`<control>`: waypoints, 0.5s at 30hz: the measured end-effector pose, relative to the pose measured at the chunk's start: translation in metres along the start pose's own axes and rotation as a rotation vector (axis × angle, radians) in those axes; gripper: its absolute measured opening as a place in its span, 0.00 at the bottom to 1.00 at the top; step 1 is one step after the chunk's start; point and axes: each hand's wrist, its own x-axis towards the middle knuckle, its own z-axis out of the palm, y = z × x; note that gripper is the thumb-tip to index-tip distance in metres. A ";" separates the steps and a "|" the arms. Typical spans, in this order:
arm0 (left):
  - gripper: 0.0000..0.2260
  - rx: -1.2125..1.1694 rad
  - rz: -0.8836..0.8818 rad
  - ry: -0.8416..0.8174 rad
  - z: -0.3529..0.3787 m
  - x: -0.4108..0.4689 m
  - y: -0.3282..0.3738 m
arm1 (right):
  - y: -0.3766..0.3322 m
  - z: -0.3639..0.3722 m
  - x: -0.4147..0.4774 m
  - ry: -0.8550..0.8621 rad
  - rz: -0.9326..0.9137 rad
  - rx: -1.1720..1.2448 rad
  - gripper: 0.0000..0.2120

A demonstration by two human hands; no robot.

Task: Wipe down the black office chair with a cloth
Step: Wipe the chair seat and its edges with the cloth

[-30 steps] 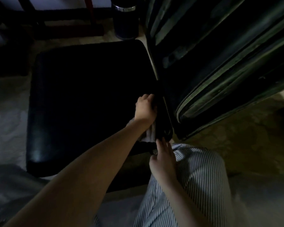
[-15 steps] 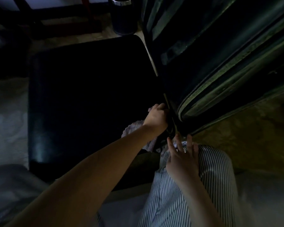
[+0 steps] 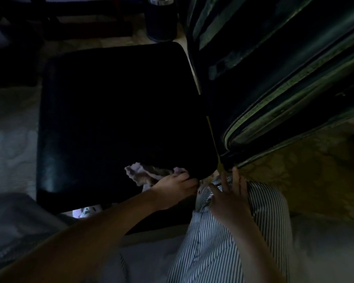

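The black office chair's seat (image 3: 114, 111) fills the middle of the view, and its ribbed backrest (image 3: 274, 78) rises at the right. A pale crumpled cloth (image 3: 141, 175) lies on the seat's near right corner. My left hand (image 3: 176, 184) is shut on the cloth and presses it against that corner's edge. Fingers apart, my right hand (image 3: 231, 197) rests on my striped trouser knee (image 3: 223, 242), and its fingertips touch the backrest's lower end. The scene is very dark.
A dark cylindrical container with a metal rim (image 3: 161, 17) stands on the floor beyond the seat. Dark furniture legs (image 3: 86, 27) cross the top left. Pale floor (image 3: 10, 129) lies left of the chair. A small pale object (image 3: 86, 211) shows under the seat's near edge.
My left hand has slid the cloth along the seat's right edge toward me, down to the near corner. My right hand has shifted right onto my knee and spread its fingers.
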 end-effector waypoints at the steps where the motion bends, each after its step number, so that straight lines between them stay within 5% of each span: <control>1: 0.16 -0.023 -0.012 0.049 -0.004 -0.006 -0.003 | -0.001 0.001 0.000 0.038 -0.014 0.001 0.25; 5: 0.19 -0.137 -0.242 0.246 -0.010 0.007 -0.015 | -0.010 0.011 0.006 0.129 0.025 0.057 0.20; 8: 0.22 -0.170 -0.398 0.246 -0.011 0.038 -0.016 | -0.015 0.009 0.009 0.169 0.105 0.016 0.21; 15: 0.18 -0.030 -0.402 0.265 -0.006 0.027 -0.013 | -0.016 0.005 0.009 0.219 0.153 0.066 0.22</control>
